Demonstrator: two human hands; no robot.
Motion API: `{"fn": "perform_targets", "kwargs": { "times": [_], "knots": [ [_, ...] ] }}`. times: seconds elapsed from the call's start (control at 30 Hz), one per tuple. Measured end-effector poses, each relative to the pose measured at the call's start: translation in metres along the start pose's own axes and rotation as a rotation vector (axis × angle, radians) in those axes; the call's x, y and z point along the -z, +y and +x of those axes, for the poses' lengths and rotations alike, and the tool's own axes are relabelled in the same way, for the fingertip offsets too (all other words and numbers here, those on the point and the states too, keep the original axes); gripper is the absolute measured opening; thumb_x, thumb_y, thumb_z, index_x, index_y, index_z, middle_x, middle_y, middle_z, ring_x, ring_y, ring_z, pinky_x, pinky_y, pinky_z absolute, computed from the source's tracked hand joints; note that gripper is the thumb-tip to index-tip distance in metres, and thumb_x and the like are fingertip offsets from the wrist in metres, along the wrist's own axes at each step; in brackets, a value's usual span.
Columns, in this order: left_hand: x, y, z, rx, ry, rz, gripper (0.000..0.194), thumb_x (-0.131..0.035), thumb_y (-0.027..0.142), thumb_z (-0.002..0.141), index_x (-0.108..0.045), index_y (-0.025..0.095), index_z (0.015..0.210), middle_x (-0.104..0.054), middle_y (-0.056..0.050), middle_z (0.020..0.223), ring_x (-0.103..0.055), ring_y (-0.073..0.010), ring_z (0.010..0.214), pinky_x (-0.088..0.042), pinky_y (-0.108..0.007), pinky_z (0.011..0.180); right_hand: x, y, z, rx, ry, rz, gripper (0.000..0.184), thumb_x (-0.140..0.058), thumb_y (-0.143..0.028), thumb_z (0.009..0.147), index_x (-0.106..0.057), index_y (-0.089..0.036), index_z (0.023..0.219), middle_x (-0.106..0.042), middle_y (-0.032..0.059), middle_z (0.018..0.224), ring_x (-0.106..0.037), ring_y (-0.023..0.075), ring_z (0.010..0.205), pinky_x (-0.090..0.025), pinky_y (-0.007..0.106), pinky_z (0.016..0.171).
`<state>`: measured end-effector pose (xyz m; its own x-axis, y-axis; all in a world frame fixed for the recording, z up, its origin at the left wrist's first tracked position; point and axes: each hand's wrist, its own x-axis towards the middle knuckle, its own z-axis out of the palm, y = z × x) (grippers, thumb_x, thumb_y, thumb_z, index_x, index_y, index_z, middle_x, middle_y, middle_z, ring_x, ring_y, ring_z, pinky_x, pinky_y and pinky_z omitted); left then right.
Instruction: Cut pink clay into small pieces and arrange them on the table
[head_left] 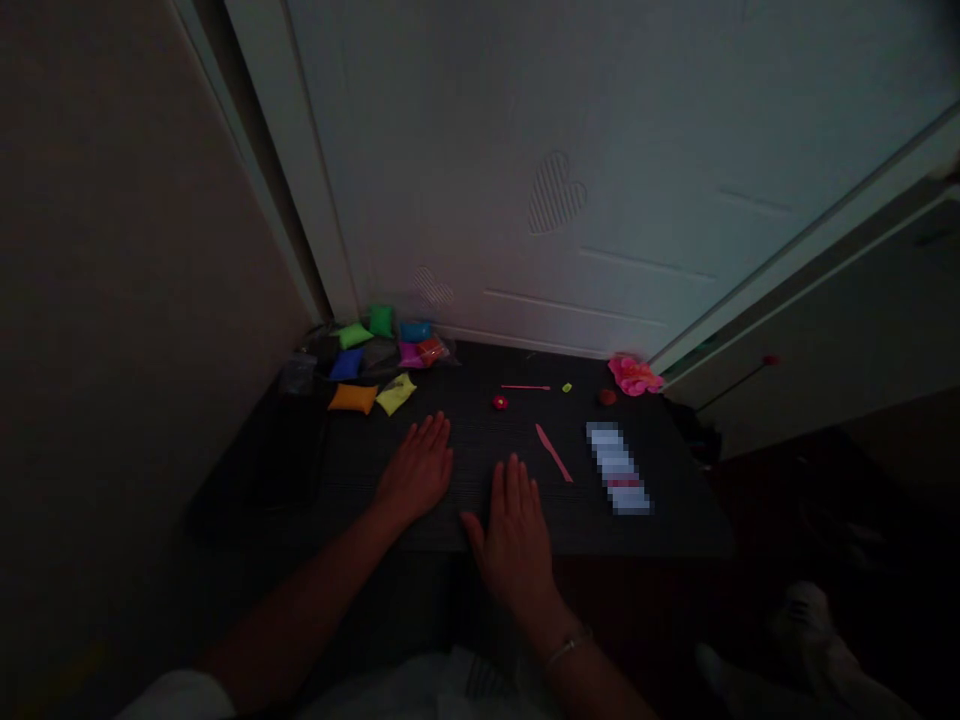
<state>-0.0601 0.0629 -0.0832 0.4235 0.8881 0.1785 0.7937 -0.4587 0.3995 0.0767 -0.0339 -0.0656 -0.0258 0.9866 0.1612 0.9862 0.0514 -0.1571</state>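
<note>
My left hand (417,468) lies flat, palm down, on the dark tabletop (337,480), fingers stretched out and holding nothing. My right hand (513,532) rests flat beside it near the table's front edge, fingers together and extended, also holding nothing. A pink stick-shaped tool (553,452) lies just right of my right fingertips. A small red clay piece (499,402) sits beyond both hands.
Several coloured clay packets (373,352) are heaped at the table's back left, with orange (352,398) and yellow (395,393) ones in front. A thin pink stick (525,387), a pink clay flower (634,375) and a blurred rectangular item (619,466) lie to the right. A white door stands behind.
</note>
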Motion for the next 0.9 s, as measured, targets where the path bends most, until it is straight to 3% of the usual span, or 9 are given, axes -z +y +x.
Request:
{"fn": "perform_targets", "kwargs": {
  "times": [0.07, 0.23, 0.3, 0.37, 0.53, 0.63, 0.83, 0.9],
  "knots": [
    [0.001, 0.001, 0.000, 0.002, -0.007, 0.015, 0.049, -0.029, 0.029, 0.085, -0.037, 0.007, 0.129, -0.033, -0.015, 0.138, -0.026, -0.0253, 0.128, -0.019, -0.044, 0.105, 0.000, 0.001, 0.016, -0.016, 0.005, 0.002, 0.068, -0.034, -0.048, 0.085, -0.029, 0.000, 0.132, -0.021, 0.0223, 0.140, -0.016, 0.0304, 0.130, -0.018, 0.046, 0.103],
    [0.003, 0.000, -0.001, -0.002, -0.002, -0.012, 0.049, -0.029, 0.029, 0.086, -0.036, 0.010, 0.130, -0.032, -0.013, 0.138, -0.027, -0.0249, 0.128, -0.019, -0.044, 0.105, -0.001, 0.010, 0.096, -0.063, 0.012, -0.029, 0.068, -0.032, -0.048, 0.086, -0.024, 0.000, 0.134, -0.016, 0.0203, 0.142, -0.009, 0.0282, 0.132, -0.009, 0.047, 0.104],
    [0.003, -0.001, -0.001, 0.000, 0.002, -0.036, 0.048, -0.029, 0.029, 0.086, -0.036, 0.011, 0.130, -0.032, -0.013, 0.139, -0.027, -0.0247, 0.128, -0.018, -0.044, 0.105, -0.001, 0.012, 0.109, -0.071, -0.002, -0.027, 0.070, -0.032, -0.049, 0.085, -0.024, 0.001, 0.133, -0.016, 0.0215, 0.141, -0.009, 0.0283, 0.132, -0.009, 0.047, 0.104],
    [0.002, -0.001, -0.001, 0.000, 0.007, -0.054, 0.048, -0.029, 0.029, 0.086, -0.036, 0.010, 0.130, -0.032, -0.013, 0.139, -0.027, -0.0247, 0.128, -0.018, -0.044, 0.105, -0.001, 0.011, 0.098, -0.057, 0.007, -0.020, 0.070, -0.032, -0.049, 0.085, -0.026, 0.001, 0.133, -0.017, 0.0214, 0.141, -0.010, 0.0281, 0.132, -0.011, 0.046, 0.105],
    [0.001, 0.000, -0.001, 0.000, 0.005, -0.022, 0.049, -0.028, 0.029, 0.086, -0.037, 0.008, 0.129, -0.033, -0.014, 0.138, -0.027, -0.0248, 0.128, -0.018, -0.043, 0.105, -0.002, 0.003, 0.015, -0.013, 0.017, 0.002, 0.070, -0.033, -0.051, 0.084, -0.030, 0.001, 0.131, -0.020, 0.0221, 0.140, -0.016, 0.0304, 0.130, -0.018, 0.045, 0.103],
    [0.001, 0.001, -0.001, -0.004, 0.006, -0.019, 0.049, -0.029, 0.029, 0.086, -0.037, 0.007, 0.129, -0.033, -0.015, 0.138, -0.026, -0.0253, 0.128, -0.018, -0.043, 0.105, -0.002, 0.002, 0.004, -0.009, 0.020, 0.016, 0.069, -0.034, -0.050, 0.084, -0.028, -0.002, 0.133, -0.019, 0.0211, 0.141, -0.016, 0.0301, 0.130, -0.019, 0.046, 0.103],
    [0.003, 0.000, -0.002, 0.002, 0.001, -0.019, 0.048, -0.029, 0.028, 0.086, -0.036, 0.011, 0.130, -0.033, -0.012, 0.138, -0.027, -0.0236, 0.128, -0.018, -0.043, 0.105, -0.001, 0.017, 0.097, -0.085, 0.041, -0.029, 0.071, -0.032, -0.052, 0.084, -0.024, -0.002, 0.134, -0.017, 0.0198, 0.142, -0.009, 0.0284, 0.132, -0.010, 0.049, 0.104],
    [0.003, 0.000, -0.002, 0.002, 0.004, -0.007, 0.048, -0.028, 0.029, 0.086, -0.036, 0.011, 0.130, -0.034, -0.012, 0.138, -0.028, -0.0232, 0.128, -0.018, -0.042, 0.106, -0.001, 0.019, 0.110, -0.100, 0.037, -0.036, 0.072, -0.031, -0.053, 0.084, -0.024, -0.002, 0.134, -0.018, 0.0205, 0.141, -0.009, 0.0287, 0.132, -0.011, 0.049, 0.103]
  ]
}}
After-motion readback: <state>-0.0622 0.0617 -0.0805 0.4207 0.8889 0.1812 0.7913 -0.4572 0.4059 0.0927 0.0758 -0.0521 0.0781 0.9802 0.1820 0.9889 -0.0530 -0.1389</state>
